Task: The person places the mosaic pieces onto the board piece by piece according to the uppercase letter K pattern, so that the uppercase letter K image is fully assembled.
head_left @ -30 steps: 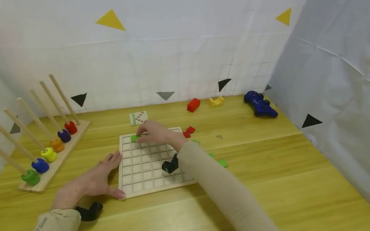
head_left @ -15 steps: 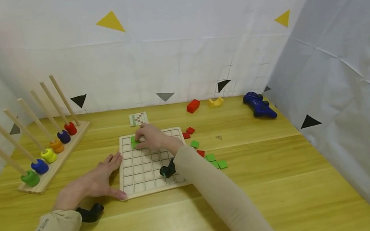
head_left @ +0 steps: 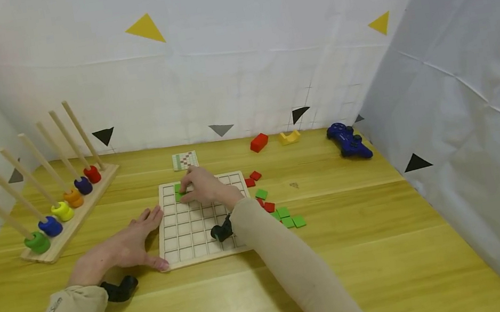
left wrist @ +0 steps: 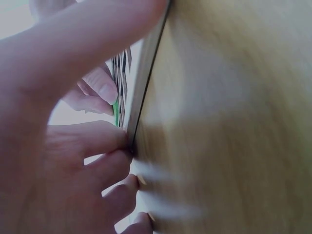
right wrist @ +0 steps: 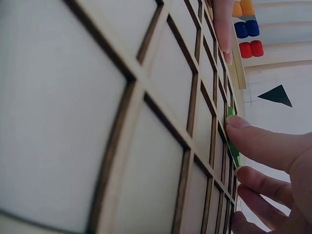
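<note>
A wooden grid board (head_left: 186, 240) lies on the table in the head view. My left hand (head_left: 129, 245) rests against its left side, fingers spread, with the thumb at the near left corner. Over the far part of the board, my right hand (head_left: 206, 185) has thumb and fingertips on a green tile (head_left: 179, 196). In the right wrist view the thumb and index finger meet this green tile (right wrist: 234, 144) at the grid. Another green square (head_left: 177, 188) sits just beyond it in the same column. My right hand and forearm hide part of the board.
Loose green tiles (head_left: 298, 221) and red tiles (head_left: 269, 207) lie right of the board. A pattern card (head_left: 185, 161) is behind it. Farther off are a red block (head_left: 259, 142), a yellow piece (head_left: 290, 137) and a blue game controller (head_left: 348, 141). A peg rack (head_left: 79, 214) stands left.
My right hand has shifted slightly toward me and left, and a second green square now shows in front of the first. The left hand stays at the board's edge.
</note>
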Action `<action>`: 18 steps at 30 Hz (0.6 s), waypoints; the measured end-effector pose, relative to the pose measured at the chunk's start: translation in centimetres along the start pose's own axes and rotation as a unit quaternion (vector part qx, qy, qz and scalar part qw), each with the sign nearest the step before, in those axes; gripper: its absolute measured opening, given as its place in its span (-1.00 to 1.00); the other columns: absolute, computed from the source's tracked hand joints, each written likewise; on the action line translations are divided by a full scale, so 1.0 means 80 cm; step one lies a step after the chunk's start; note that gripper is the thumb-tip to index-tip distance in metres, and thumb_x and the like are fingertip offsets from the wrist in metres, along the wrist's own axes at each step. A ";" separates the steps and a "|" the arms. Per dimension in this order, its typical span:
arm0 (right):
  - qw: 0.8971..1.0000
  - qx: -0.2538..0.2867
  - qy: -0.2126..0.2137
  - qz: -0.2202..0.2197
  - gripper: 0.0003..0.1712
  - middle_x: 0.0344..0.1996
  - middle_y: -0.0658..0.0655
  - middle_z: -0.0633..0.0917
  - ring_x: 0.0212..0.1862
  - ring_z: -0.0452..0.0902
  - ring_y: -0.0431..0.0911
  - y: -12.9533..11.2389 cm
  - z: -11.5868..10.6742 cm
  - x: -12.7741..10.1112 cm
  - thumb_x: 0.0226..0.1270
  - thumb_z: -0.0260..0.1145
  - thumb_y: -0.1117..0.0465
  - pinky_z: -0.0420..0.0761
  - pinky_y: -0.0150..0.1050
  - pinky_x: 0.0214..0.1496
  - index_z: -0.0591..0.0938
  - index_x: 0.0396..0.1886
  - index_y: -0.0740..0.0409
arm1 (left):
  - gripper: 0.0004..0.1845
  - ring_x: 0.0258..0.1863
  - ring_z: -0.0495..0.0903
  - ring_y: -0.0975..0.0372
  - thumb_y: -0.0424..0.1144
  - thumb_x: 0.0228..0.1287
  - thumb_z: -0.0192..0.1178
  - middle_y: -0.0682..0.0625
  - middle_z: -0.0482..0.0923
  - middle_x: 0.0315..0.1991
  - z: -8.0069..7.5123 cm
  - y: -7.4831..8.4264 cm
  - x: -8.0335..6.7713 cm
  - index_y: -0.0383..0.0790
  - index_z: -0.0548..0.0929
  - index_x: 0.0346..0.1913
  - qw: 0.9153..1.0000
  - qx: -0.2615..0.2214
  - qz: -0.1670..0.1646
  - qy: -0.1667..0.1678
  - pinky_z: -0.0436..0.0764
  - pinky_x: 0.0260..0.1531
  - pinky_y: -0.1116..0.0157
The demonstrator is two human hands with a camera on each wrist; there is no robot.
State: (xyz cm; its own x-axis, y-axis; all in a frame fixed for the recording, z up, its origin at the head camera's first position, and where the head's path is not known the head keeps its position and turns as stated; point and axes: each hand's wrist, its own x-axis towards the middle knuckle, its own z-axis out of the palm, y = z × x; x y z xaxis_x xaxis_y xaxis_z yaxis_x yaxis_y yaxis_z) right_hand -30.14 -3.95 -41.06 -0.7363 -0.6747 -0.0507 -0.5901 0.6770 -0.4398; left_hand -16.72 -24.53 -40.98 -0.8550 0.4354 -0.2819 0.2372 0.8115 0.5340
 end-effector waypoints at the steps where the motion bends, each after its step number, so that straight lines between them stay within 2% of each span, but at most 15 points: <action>1: 1.000 0.005 0.001 0.002 -0.76 0.14 0.08 0.57 0.48 0.25 0.00 0.000 0.000 0.000 0.36 0.40 0.05 0.27 -0.18 0.53 0.75 -0.08 0.02 | 0.42 0.52 -0.29 -0.37 0.30 -0.14 0.51 -0.38 -0.28 0.59 0.000 0.000 0.000 -0.44 -0.09 0.57 1.000 0.000 0.000 0.000 -0.10 0.37 -0.41; 7: 0.999 0.038 0.007 0.024 -0.74 0.20 0.10 0.52 0.36 0.37 -0.01 0.000 0.001 -0.001 0.33 0.42 0.04 0.45 -0.16 0.39 0.77 -0.06 0.02 | 0.43 0.52 -0.30 -0.37 0.30 -0.15 0.50 -0.37 -0.29 0.59 0.000 0.000 0.000 -0.43 -0.09 0.57 1.000 -0.001 -0.003 0.000 -0.11 0.37 -0.41; 13: 0.996 0.066 0.010 0.052 -0.74 0.29 0.11 0.49 0.41 0.33 -0.02 -0.005 -0.003 -0.003 0.27 0.47 0.07 0.43 -0.20 0.40 0.79 -0.09 0.03 | 0.43 0.52 -0.29 -0.37 0.31 -0.15 0.50 -0.36 -0.29 0.60 0.000 0.001 0.000 -0.42 -0.10 0.57 1.000 0.001 -0.005 -0.002 -0.10 0.37 -0.42; 16: 0.995 0.079 0.006 0.066 -0.75 0.26 0.09 0.50 0.39 0.35 -0.03 -0.008 -0.006 -0.004 0.26 0.49 0.09 0.46 -0.20 0.38 0.79 -0.09 0.04 | 0.43 0.52 -0.29 -0.37 0.31 -0.15 0.50 -0.36 -0.29 0.60 0.000 0.002 0.000 -0.42 -0.10 0.57 1.000 -0.001 -0.005 -0.004 -0.10 0.36 -0.42; 18: 0.995 0.080 0.005 0.066 -0.74 0.17 0.07 0.53 0.29 0.43 -0.05 -0.009 -0.008 -0.005 0.26 0.49 0.09 0.53 -0.23 0.29 0.80 -0.08 0.04 | 0.42 0.52 -0.29 -0.38 0.30 -0.15 0.51 -0.36 -0.29 0.60 0.000 0.002 0.000 -0.41 -0.10 0.57 1.000 -0.001 -0.005 -0.003 -0.09 0.36 -0.43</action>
State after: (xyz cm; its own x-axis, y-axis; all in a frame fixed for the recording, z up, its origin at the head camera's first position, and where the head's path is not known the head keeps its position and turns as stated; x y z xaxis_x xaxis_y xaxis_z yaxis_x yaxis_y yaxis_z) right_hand -29.62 -3.97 -40.18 -0.8071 -0.5802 -0.1094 -0.4287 0.7033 -0.5671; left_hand -16.67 -24.38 -40.86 -0.8540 0.4304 -0.2922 0.2279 0.8145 0.5336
